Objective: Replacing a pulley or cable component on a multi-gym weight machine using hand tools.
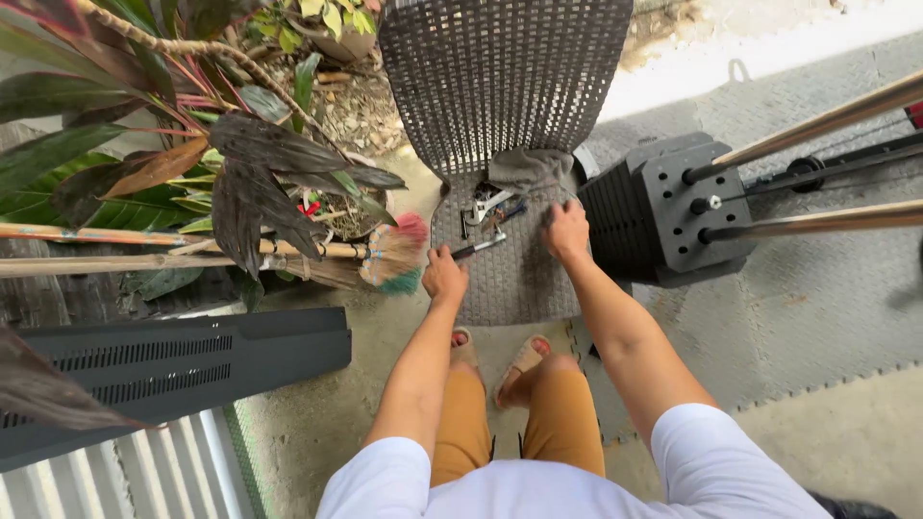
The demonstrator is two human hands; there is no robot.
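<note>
Closest to the camera were the person's white sleeves and mustard trousers, sandalled feet on the concrete floor. Both arms reached forward over a dark woven plastic chair (500, 279). The left hand (444, 279) had its fingers clenched round the dark handle of a slim tool (478, 248), which looked like a screwdriver, its long axis running up and to the right toward the little pile of metal tools (488, 209) on the seat. The right hand (565, 231) rested palm down on the seat just right of that pile, nearer to it than the left; fingers seemed loosely spread, holding nothing that I could make out. A grey rag (527, 166) lay just beyond, a black weight stack (673, 207) stood to the right, and brooms (389, 252) and leafy plants (250, 163) to the left.
</note>
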